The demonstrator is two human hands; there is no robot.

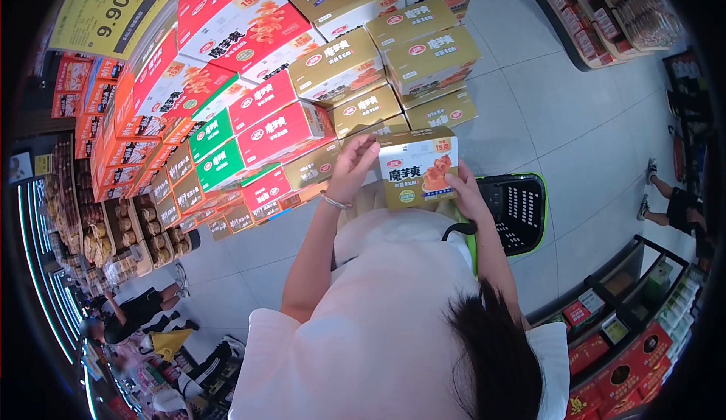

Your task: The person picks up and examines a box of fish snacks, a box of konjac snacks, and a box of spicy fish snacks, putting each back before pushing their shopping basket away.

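A gold-and-white snack box with a picture of orange food and a "15元" mark is held upright in front of my chest. Its right side is gripped by my right hand, thumb over the front face. My left hand, with a bracelet at the wrist, is at the box's upper left edge, its fingers bent against that side. Just beyond the box stand stacked gold boxes of similar design. A black shopping basket with a green rim is beside my right forearm.
Red boxes and green boxes are piled left of the gold ones, under a yellow 9.90 price sign. Shelves stand at the upper right, and a display of red packages at lower right. Other people are at both sides.
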